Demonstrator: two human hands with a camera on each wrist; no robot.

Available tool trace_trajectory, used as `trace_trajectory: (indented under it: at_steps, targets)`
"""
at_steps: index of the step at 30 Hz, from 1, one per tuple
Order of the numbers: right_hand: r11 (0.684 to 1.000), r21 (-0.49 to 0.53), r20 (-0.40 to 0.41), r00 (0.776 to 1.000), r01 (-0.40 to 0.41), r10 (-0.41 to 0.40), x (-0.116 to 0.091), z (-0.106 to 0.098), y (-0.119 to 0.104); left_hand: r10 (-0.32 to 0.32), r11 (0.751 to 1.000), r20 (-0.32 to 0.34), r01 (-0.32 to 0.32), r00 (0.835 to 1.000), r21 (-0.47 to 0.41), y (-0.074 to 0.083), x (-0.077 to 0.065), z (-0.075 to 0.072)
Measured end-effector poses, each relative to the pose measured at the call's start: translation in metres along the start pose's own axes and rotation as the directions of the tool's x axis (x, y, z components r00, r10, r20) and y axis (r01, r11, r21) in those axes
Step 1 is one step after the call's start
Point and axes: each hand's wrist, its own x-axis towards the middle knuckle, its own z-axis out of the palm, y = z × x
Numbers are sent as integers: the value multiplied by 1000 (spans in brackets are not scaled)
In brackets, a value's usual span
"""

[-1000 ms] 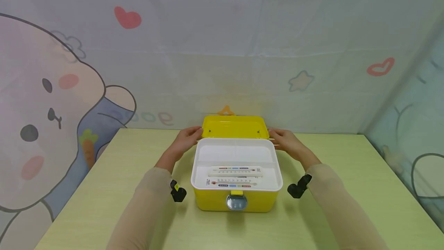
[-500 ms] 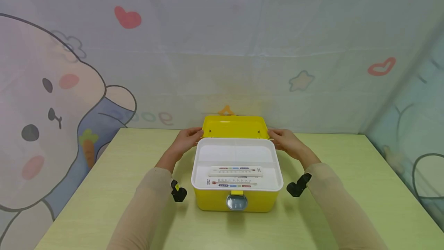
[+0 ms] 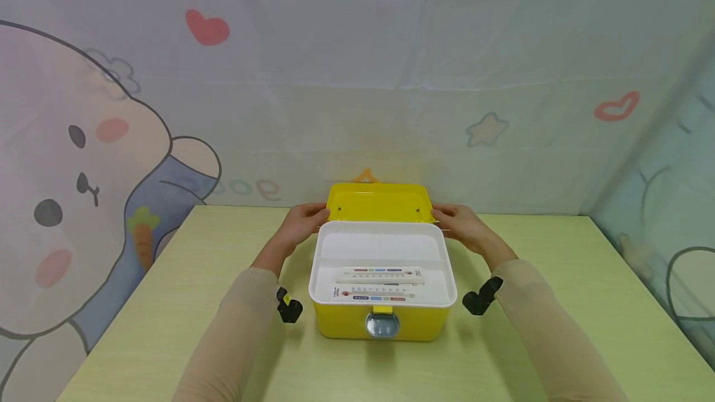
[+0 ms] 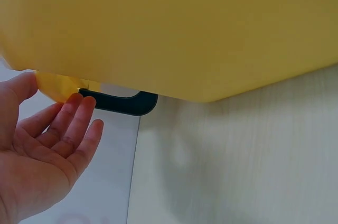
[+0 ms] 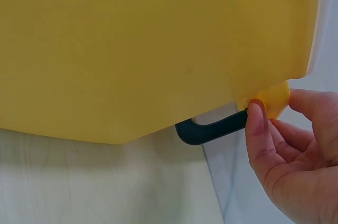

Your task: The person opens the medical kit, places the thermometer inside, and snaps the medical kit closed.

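Observation:
A yellow box (image 3: 341, 324) stands on the table, its yellow lid (image 3: 380, 200) swung back behind it. Inside the white tray (image 3: 377, 244) at its top lie two white thermometers, one (image 3: 380, 275) behind the other (image 3: 374, 293). My left hand (image 3: 298, 228) holds the lid's left end, thumb at the edge and fingers behind it. At the right end, my right hand (image 3: 463, 228) pinches the lid the same way. Both wrist views show a dark green handle (image 4: 121, 102) on the lid's outer side, right by the fingertips.
A clear latch (image 3: 382, 325) hangs on the box front. Close behind the lid rises a printed cloth backdrop (image 3: 391, 110), where the pale wooden table (image 3: 223, 247) ends. More cloth (image 3: 670, 203) stands along the right.
The lid's far edge and both hands have shifted up very slightly in the head view. The hands keep their hold; box and thermometers stay in place.

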Motion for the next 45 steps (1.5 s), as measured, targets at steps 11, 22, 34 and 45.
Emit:
trace_trajectory:
  at_steps: [11,22,34,45]
  targets:
    - [1000,-17,-32,999,9,-10,-1,1,-2,11,1000,-14,-11,1000,0,4,-2,0]
    - [998,-51,-93,995,21,-25,-1,1,-5,25,999,-65,-22,998,38,8,2,1]
    - [997,-79,-163,986,20,-33,0,3,-14,43,999,-117,-40,992,30,17,-1,-3]
    - [995,-66,-180,980,72,-83,-2,2,-22,71,996,-153,-61,986,71,25,-1,-6]
